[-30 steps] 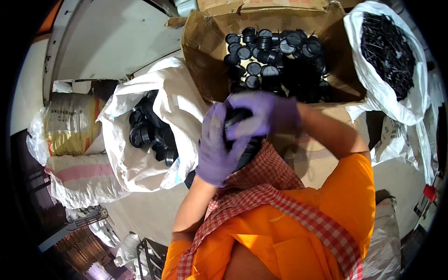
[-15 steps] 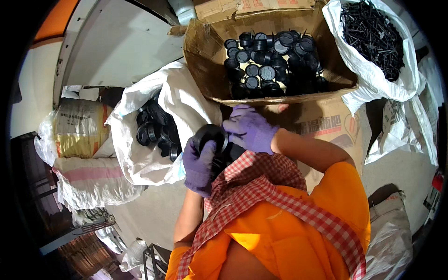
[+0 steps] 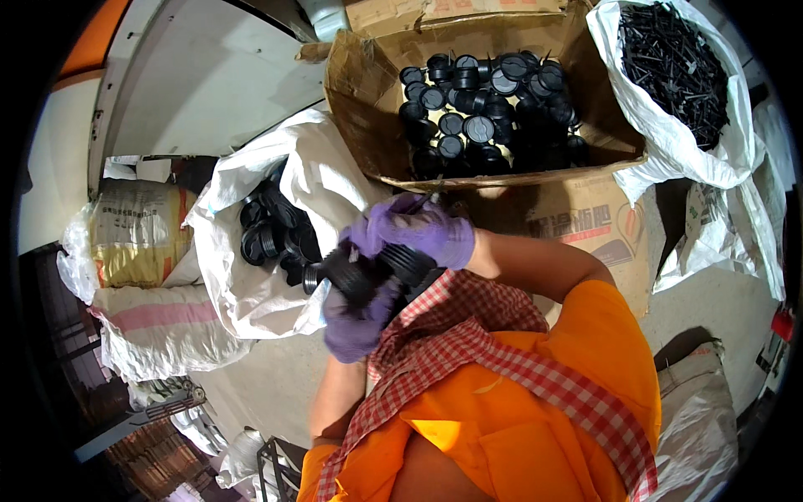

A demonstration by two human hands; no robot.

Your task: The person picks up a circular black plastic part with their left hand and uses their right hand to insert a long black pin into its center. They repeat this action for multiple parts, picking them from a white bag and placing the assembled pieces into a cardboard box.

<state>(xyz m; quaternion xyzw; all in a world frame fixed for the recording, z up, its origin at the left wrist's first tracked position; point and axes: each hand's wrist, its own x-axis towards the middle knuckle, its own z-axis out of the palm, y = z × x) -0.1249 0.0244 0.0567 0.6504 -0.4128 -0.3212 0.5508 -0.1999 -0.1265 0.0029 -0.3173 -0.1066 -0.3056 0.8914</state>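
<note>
Purple gloves cover both hands, which meet over my lap. My left hand (image 3: pixel 361 322) is closed around a black ribbed round cap (image 3: pixel 350 274), blurred by motion. Bent fingers close my right hand (image 3: pixel 431 233) just above it, and a thin dark sliver shows at its far side; what it grips is hard to make out. Under the right hand lies another black ribbed piece (image 3: pixel 407 263). Beyond the hands, a cardboard box (image 3: pixel 360 146) holds many black round caps (image 3: pixel 478 129), some with thin spikes. To the left, an open white sack (image 3: pixel 322 180) contains more black caps (image 3: pixel 272 238).
A white sack (image 3: pixel 623 100) full of thin black spikes (image 3: pixel 673 75) stands at the far right. Flattened cardboard (image 3: pixel 585 217) lies below the box. Stuffed sacks (image 3: pixel 159 326) are stacked at the left; another sack (image 3: pixel 694 410) is near my right side.
My right hand has come left and down over the black pieces, its fingers now curled. The left hand has tipped the cap so its ribbed side shows.
</note>
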